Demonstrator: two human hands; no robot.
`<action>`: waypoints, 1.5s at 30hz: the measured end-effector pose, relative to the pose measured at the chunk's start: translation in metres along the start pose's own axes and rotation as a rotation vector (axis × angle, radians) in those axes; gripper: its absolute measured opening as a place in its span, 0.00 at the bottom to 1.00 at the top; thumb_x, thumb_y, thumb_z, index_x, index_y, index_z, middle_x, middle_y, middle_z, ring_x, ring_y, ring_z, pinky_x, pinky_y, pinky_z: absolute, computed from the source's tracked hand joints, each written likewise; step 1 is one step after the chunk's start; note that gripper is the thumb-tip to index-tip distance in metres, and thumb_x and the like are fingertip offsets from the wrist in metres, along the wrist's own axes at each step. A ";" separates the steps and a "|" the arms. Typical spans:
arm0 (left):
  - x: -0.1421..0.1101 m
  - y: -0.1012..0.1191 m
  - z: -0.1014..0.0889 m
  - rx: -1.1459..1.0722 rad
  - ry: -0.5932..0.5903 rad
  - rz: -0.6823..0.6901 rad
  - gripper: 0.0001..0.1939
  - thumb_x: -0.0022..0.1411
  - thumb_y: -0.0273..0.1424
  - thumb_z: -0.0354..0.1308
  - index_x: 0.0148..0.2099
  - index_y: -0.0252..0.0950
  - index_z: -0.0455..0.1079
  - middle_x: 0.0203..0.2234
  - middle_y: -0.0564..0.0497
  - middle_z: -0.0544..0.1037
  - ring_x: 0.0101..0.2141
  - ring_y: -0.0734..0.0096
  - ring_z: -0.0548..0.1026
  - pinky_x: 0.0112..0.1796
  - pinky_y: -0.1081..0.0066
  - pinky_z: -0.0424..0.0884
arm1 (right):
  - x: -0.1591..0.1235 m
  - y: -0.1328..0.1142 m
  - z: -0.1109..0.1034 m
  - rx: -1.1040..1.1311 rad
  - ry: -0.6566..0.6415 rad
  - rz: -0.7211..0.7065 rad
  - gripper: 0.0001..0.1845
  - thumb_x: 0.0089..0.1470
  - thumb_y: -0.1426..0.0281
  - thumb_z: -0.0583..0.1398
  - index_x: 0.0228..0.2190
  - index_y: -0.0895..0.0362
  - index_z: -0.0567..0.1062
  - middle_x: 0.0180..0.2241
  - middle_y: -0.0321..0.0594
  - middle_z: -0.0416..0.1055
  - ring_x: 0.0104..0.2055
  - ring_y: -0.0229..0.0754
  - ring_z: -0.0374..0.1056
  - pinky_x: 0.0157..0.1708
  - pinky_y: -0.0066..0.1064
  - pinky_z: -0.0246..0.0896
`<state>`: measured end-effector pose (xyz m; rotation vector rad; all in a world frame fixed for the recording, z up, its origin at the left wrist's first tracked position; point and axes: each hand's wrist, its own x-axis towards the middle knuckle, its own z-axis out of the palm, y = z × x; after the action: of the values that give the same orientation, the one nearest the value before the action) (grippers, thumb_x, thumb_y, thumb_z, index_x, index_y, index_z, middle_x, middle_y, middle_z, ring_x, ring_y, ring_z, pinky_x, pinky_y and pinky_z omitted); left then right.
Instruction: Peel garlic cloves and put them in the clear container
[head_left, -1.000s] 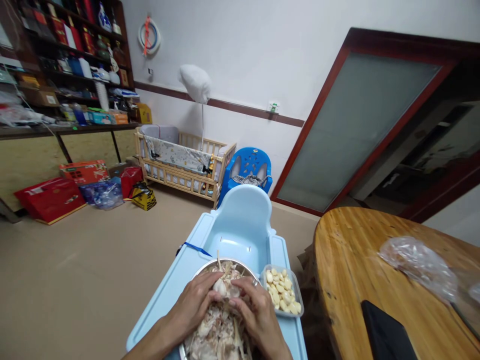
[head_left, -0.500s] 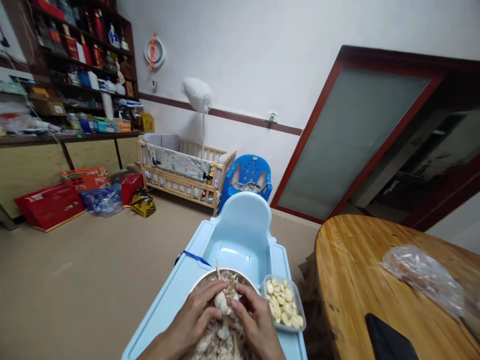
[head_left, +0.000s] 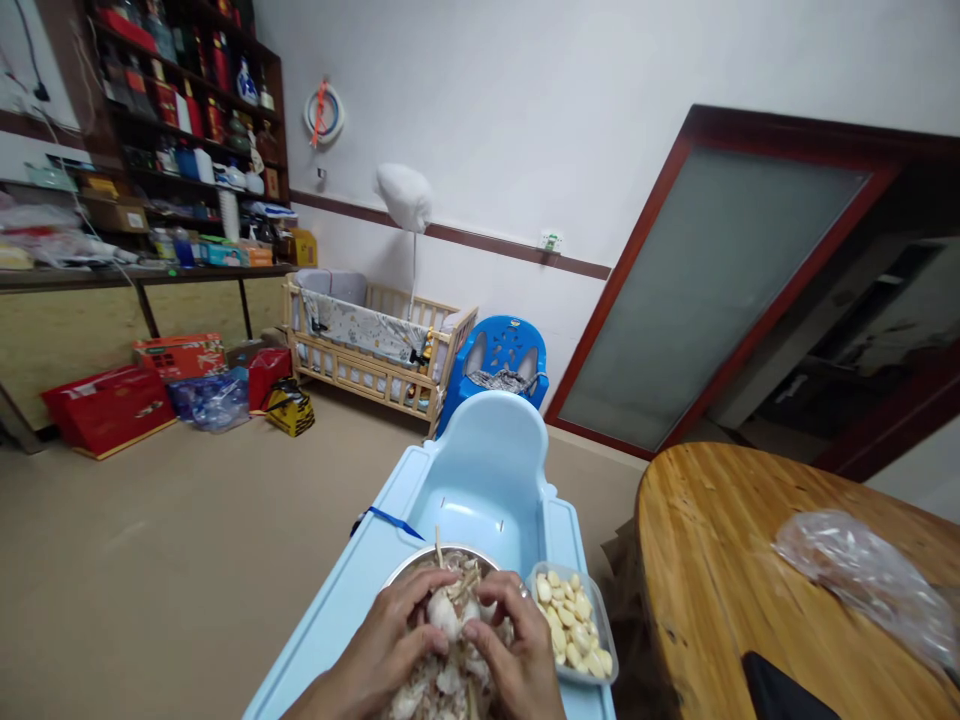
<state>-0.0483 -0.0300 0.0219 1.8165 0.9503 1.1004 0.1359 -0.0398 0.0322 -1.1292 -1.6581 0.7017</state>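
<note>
My left hand (head_left: 390, 640) and my right hand (head_left: 514, 650) meet at the bottom of the view, fingers closed together around a white garlic bulb (head_left: 444, 615). They hover over a metal bowl (head_left: 409, 566) heaped with papery garlic skins and stems. Just right of the bowl sits a clear plastic tub (head_left: 609, 655) holding several peeled yellow cloves. Bowl and tub rest on the pale blue tray of a child's high chair (head_left: 480, 470).
A round wooden table (head_left: 712, 560) stands to the right with a crumpled plastic bag (head_left: 862, 580) and a dark flat object (head_left: 784, 690). Beyond are a blue plastic chair (head_left: 499, 350), a wooden crib (head_left: 375, 335), red boxes (head_left: 112, 400) on the floor and laden shelves (head_left: 165, 120).
The view has dropped and shifted slightly, so my hands sit lower in the picture. My fingers keep working round the garlic bulb over the bowl; nothing else has moved.
</note>
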 end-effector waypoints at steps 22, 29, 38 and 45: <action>0.007 -0.006 0.011 -0.559 -0.056 -0.263 0.30 0.41 0.23 0.64 0.50 0.42 0.71 0.50 0.47 0.70 0.51 0.52 0.66 0.51 0.56 0.60 | -0.005 0.002 0.004 -0.162 -0.161 -0.232 0.06 0.46 0.74 0.60 0.30 0.54 0.70 0.27 0.36 0.70 0.26 0.39 0.66 0.27 0.25 0.60; 0.007 -0.006 0.013 -0.453 -0.021 -0.266 0.30 0.38 0.24 0.66 0.49 0.39 0.71 0.48 0.46 0.73 0.50 0.50 0.67 0.51 0.55 0.59 | -0.004 0.002 0.006 -0.126 -0.119 -0.214 0.04 0.46 0.74 0.60 0.28 0.53 0.71 0.24 0.35 0.70 0.25 0.40 0.67 0.26 0.26 0.61; 0.013 -0.004 0.014 -0.742 -0.068 -0.371 0.33 0.33 0.16 0.66 0.46 0.36 0.71 0.38 0.49 0.78 0.39 0.58 0.74 0.42 0.62 0.67 | -0.002 0.001 0.002 -0.065 -0.169 -0.152 0.06 0.44 0.70 0.64 0.29 0.53 0.72 0.28 0.37 0.71 0.29 0.42 0.66 0.29 0.28 0.60; 0.010 -0.004 0.017 -0.710 -0.090 -0.295 0.30 0.34 0.18 0.67 0.45 0.34 0.73 0.37 0.48 0.78 0.37 0.57 0.75 0.39 0.64 0.68 | -0.003 0.004 0.009 -0.147 -0.147 -0.130 0.13 0.43 0.62 0.65 0.21 0.54 0.67 0.19 0.32 0.64 0.21 0.37 0.60 0.21 0.25 0.54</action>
<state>-0.0302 -0.0239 0.0161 1.0978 0.6315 0.9901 0.1290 -0.0403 0.0247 -1.0822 -1.9155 0.5993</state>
